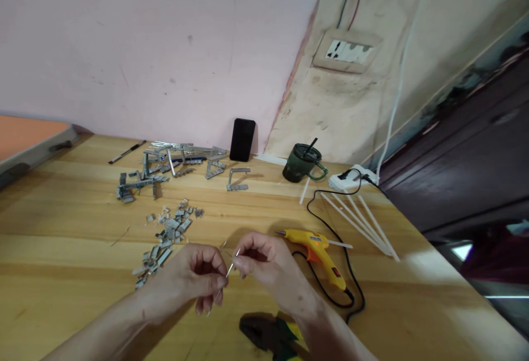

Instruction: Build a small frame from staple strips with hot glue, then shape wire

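Note:
My left hand [194, 277] and my right hand [264, 264] are close together above the wooden table [61, 251], both pinched on a thin metal strip [232, 262] that runs between their fingertips. Just left of my left hand lies a scatter of small grey staple pieces [165, 234]. A yellow glue gun [318, 251] lies to the right of my right hand, its nozzle pointing left. Pliers with dark jaws [268, 336] lie on the table below my right wrist.
Bent staple-strip shapes [165, 168] lie at the back, with a pen [126, 152], a black phone [242, 139] leaning on the wall and a dark green mug [303, 163]. White glue sticks [363, 220] and a power strip [355, 176] are at the right edge.

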Demonstrator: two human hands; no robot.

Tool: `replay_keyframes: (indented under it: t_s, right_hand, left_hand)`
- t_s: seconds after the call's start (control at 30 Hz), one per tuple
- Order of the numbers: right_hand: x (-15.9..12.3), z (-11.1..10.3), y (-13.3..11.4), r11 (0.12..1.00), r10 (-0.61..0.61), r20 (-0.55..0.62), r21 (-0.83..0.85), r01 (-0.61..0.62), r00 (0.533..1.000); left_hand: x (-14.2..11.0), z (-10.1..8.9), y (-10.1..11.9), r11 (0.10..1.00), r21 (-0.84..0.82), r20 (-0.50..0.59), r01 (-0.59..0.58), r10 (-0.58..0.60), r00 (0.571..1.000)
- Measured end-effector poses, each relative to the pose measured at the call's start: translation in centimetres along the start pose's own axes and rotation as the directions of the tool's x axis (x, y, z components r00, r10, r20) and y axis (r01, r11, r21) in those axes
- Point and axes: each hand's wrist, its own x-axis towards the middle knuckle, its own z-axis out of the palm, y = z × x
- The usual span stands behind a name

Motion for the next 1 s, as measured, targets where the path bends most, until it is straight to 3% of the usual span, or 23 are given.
replay_keyframes:
  t_s: [0.7, 0.87, 1.0]
  right_hand:
    - [0.04, 0.22, 0.16, 0.995, -0.046, -0.029, -0.094, 0.043, 0.999]
    - [-0.2, 0.41, 0.31, 0.965, -0.179, -0.05, -0.205, 0.165, 0.983]
    - [-0.74, 0.77, 0.3, 0.871, -0.366, -0.022, -0.36, 0.334, 0.93]
  left_hand:
    - [0.05, 0.56, 0.36, 0.999, 0.041, -0.08, 0.011, -0.008, 0.997]
    - [0.18, 0.56, 0.21, 0.999, 0.052, -0.118, -0.008, 0.014, 0.993]
    - [0.36, 0.6, 0.11, 0.999, 0.036, -0.143, -0.026, 0.031, 0.989]
